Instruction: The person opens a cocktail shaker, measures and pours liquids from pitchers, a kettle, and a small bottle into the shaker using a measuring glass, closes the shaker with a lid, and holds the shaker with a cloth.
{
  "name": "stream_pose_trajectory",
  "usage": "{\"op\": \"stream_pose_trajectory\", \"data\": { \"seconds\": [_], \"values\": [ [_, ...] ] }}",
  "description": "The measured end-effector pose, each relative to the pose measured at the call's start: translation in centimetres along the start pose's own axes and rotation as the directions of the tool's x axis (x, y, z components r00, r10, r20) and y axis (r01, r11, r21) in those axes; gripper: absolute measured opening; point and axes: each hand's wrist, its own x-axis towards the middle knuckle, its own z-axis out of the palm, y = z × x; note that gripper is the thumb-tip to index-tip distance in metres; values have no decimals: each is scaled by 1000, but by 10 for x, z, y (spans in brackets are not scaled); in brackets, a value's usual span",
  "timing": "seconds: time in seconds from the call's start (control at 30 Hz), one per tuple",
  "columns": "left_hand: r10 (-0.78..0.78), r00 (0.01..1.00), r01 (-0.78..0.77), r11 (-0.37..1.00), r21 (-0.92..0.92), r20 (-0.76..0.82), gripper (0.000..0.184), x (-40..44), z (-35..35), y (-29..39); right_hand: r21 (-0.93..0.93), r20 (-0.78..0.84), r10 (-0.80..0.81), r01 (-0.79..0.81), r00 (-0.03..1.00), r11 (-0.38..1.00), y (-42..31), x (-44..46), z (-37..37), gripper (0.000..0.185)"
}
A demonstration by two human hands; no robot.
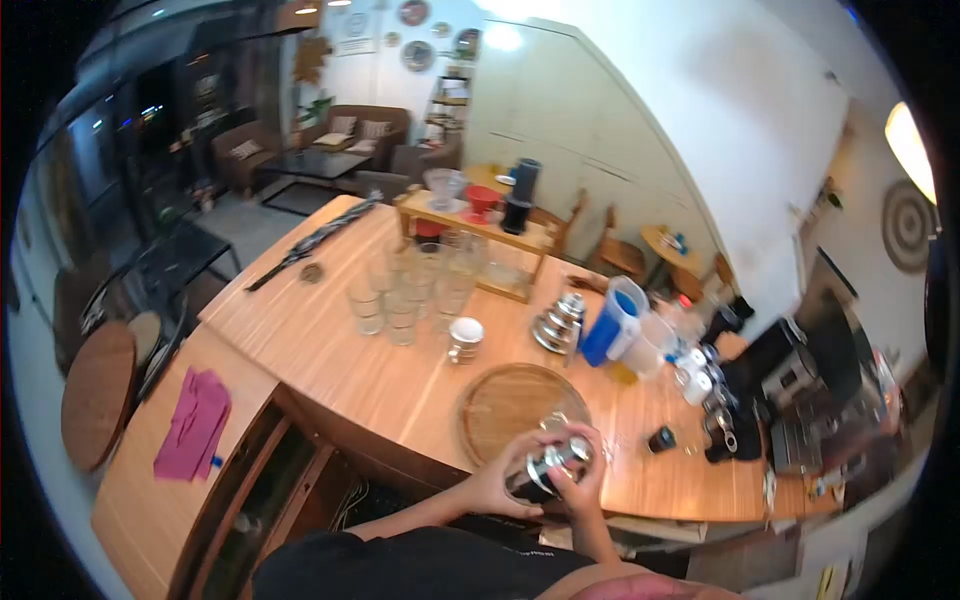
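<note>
Near the counter's front edge, my left hand (pixel 492 484) and my right hand (pixel 583 478) are both closed round a dark and silver metal container (pixel 540 472), tilted between them. The thumb of my right hand lies by its shiny top. Just beyond the hands is a round wooden board (pixel 500 408), lying flat. A clear glass rim (pixel 560 424) shows past my fingers, over the board. To the right of my hands a small black cup-like item (pixel 661 438) stands on the counter.
Glasses (pixel 402 318), a stacked white cup (pixel 465 338), a silver kettle (pixel 559 322) and a blue pitcher (pixel 610 325) stand beyond the board. A wooden stand (pixel 478 225) holds drippers. At left are a purple cloth (pixel 193 425) and an umbrella (pixel 315 240); at right, black machines (pixel 790 385).
</note>
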Motion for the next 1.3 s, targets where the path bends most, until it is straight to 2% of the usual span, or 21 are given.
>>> {"op": "stream_pose_trajectory", "data": {
  "seconds": [0.07,0.1,0.13,0.2,0.23,0.3,0.37,0.43,0.47,0.5,0.57,0.7,0.77,0.83,0.9,0.97,1.03,1.13,1.17,1.27,1.3],
  "values": [
    [17,999,-17,1000,10,-38,119,-2,-6,-11,56,47,58,-60,997,997,14,-4,-4,93],
    [-8,996,-4,991,-130,-85,123,1,-1,1,127,40,10,-15,999,992,20,-5,-2,96],
    [-24,990,17,998,-57,-140,126,-6,-11,-17,194,34,52,-58,998,979,20,-6,0,95],
    [-147,968,101,970,-220,-204,123,-8,-11,7,97,-83,63,-55,995,994,28,-12,-8,71],
    [21,970,-48,993,-108,-242,127,-7,-14,-1,-11,-100,50,-51,994,999,39,-16,-20,61],
    [114,962,-87,989,117,-250,122,-12,-30,-6,-126,-247,162,-197,955,972,40,-15,-23,50],
    [106,937,-58,987,149,-333,118,-20,-36,-13,-170,-256,221,-269,941,948,71,-16,-36,65],
    [66,928,-46,997,63,-367,113,-22,-41,-17,-391,-218,143,-221,965,893,85,-15,-44,79],
    [113,921,-51,984,171,-372,108,-22,-43,-15,-420,-188,147,-215,971,882,94,-11,-48,95],
    [147,924,-39,955,294,-354,104,-24,-50,-17,-430,-172,169,-228,971,874,93,-4,-44,95],
    [61,908,8,987,162,-416,102,-29,-49,-17,-569,-295,69,-233,953,788,89,4,-35,104],
    [29,894,-12,999,41,-447,99,-34,-55,-33,-536,-442,58,-315,895,783,103,17,-45,114],
    [-54,896,46,999,-28,-441,100,-36,-52,-27,-437,-443,78,-291,893,851,117,20,-53,110],
    [10,920,6,999,40,-391,100,-36,-60,-32,-331,-380,134,-270,915,904,124,23,-53,104],
    [35,928,39,981,192,-370,100,-39,-69,-42,-314,-444,141,-301,885,900,133,27,-54,99],
    [27,942,86,944,318,-333,102,-39,-76,-45,-418,-319,120,-254,940,872,151,27,-61,97],
    [-16,944,118,949,294,-330,103,-39,-79,-49,-328,-414,95,-246,905,912,137,31,-42,96],
    [-4,953,120,923,365,-304,102,-38,-81,-43,-356,-233,176,-252,956,900,120,42,-29,101],
    [-29,966,127,918,376,-256,102,-37,-84,-43,-336,-285,168,-262,944,905,122,45,-29,101],
    [-56,966,149,920,364,-253,101,-39,-85,-38,-368,-90,180,-201,979,908,122,48,-24,109],
    [-101,963,185,922,339,-250,101,-39,-86,-37,-363,-121,174,-207,977,909,121,50,-22,109]
  ]
}}
